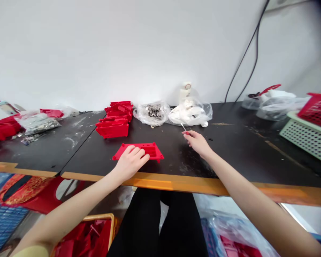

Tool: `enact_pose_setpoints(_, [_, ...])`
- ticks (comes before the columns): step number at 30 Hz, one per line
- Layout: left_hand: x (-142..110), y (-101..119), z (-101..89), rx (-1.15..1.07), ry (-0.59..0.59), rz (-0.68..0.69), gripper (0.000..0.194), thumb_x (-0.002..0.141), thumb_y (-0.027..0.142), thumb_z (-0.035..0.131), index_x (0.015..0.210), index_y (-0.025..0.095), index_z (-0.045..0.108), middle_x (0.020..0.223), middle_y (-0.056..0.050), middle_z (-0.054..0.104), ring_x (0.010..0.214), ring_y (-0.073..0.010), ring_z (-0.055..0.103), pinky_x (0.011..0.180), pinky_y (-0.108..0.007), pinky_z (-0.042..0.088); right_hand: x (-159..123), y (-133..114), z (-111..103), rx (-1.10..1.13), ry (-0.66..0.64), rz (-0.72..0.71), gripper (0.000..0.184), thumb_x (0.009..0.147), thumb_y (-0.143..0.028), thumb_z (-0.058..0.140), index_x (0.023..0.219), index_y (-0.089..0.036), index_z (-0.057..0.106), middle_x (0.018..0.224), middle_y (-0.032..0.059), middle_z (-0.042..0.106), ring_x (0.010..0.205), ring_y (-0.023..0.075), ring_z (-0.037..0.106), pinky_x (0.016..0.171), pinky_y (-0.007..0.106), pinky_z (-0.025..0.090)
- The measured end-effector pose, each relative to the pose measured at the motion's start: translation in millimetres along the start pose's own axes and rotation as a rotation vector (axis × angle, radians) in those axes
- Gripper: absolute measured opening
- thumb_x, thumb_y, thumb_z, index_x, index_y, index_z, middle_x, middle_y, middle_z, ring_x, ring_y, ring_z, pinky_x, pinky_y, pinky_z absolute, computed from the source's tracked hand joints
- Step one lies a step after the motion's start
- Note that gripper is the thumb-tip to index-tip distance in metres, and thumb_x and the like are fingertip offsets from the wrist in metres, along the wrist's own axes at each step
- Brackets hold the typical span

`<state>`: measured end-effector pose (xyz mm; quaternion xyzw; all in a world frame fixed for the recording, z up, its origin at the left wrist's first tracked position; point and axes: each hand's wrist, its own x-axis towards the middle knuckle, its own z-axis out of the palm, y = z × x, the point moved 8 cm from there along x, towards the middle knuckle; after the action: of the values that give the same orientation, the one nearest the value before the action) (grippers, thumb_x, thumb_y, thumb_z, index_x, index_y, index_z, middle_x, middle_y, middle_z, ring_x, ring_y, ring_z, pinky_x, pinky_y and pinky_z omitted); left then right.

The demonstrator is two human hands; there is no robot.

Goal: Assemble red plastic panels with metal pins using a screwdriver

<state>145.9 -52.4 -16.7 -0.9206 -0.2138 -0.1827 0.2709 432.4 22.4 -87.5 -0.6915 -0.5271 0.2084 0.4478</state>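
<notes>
A red plastic part (122,149) with round posts at its corners and raised ribs lies on the dark table close to its front edge. My left hand (131,161) rests over it, fingers curled onto its middle and holding it. To the right, apart from the part, my right hand (197,142) is raised a little above the table. Its closed fingers pinch a thin tool (183,126) with a pale shaft and a red handle, pointing up and left. The fingers partly cover the handle.
Stacked red parts (112,127) stand at the back. Beside them are a bag of small metal pieces (153,113) and a bag of white pieces (188,112). A pale green basket (307,137) sits at right. Below is a bin (111,223) of red parts.
</notes>
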Motion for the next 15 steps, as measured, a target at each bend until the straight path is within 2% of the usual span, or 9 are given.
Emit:
enact_pose_setpoints(4, [15.8, 9.5, 21.7, -0.099, -0.061, -0.055, 0.021, 0.094, 0.01, 0.044, 0.085, 0.017, 0.062, 0.08, -0.005, 0.06, 0.077, -0.0204, 0.053, 0.074, -0.035, 0.038, 0.1, -2.7, -3.2, -0.159, -0.01, -0.023, 0.03, 0.088, -0.032, 0.063, 0.111, -0.015, 0.067, 0.104, 0.0079, 0.067, 0.088, 0.0162, 0.063, 0.08, 0.035, 0.052])
enact_pose_setpoints(7, [22.4, 13.8, 27.8, -0.214, -0.124, -0.143, 0.011, 0.093, 0.021, 0.053, 0.091, 0.016, 0.063, 0.089, -0.008, 0.062, 0.083, -0.0237, 0.056, 0.074, -0.037, 0.042, -2.6, -7.7, -3.9, -0.272, -0.025, -0.047, 0.031, 0.084, -0.031, 0.065, 0.11, -0.016, 0.07, 0.101, 0.009, 0.069, 0.089, 0.0185, 0.063, 0.086, 0.038, 0.049])
enact_pose_setpoints(10, [26.2, 14.0, 23.0, -0.376, -0.187, -0.227, 0.026, 0.09, 0.039, 0.061, 0.103, 0.017, 0.062, 0.1, -0.008, 0.063, 0.093, -0.0249, 0.057, 0.081, -0.037, 0.046, -6.3, -10.8, -2.5, -0.368, -0.048, -0.06, 0.032, 0.082, -0.032, 0.064, 0.11, -0.019, 0.073, 0.098, 0.0099, 0.069, 0.088, 0.022, 0.063, 0.082, 0.037, 0.048])
enact_pose_setpoints(13, [32.6, -3.6, 21.0, -0.526, -0.252, -0.309, 0.032, 0.094, 0.042, 0.052, 0.113, 0.019, 0.061, 0.112, -0.009, 0.062, 0.102, -0.0245, 0.058, 0.09, -0.038, 0.046, -9.7, -14.0, 0.4, -0.438, -0.076, -0.09, 0.033, 0.082, -0.028, 0.063, 0.113, -0.02, 0.073, 0.102, 0.0116, 0.068, 0.092, 0.0258, 0.062, 0.085, 0.038, 0.047])
enact_pose_setpoints(15, [39.8, -25.5, 30.1, -0.608, -0.314, -0.366, 0.037, 0.094, 0.04, 0.049, 0.123, 0.018, 0.058, 0.122, -0.012, 0.06, 0.111, -0.0268, 0.056, 0.096, -0.04, 0.043, -11.5, -16.9, 2.0, -0.467, -0.083, -0.109, 0.032, 0.083, -0.026, 0.062, 0.112, -0.02, 0.074, 0.104, 0.0122, 0.067, 0.094, 0.0264, 0.062, 0.088, 0.04, 0.046])
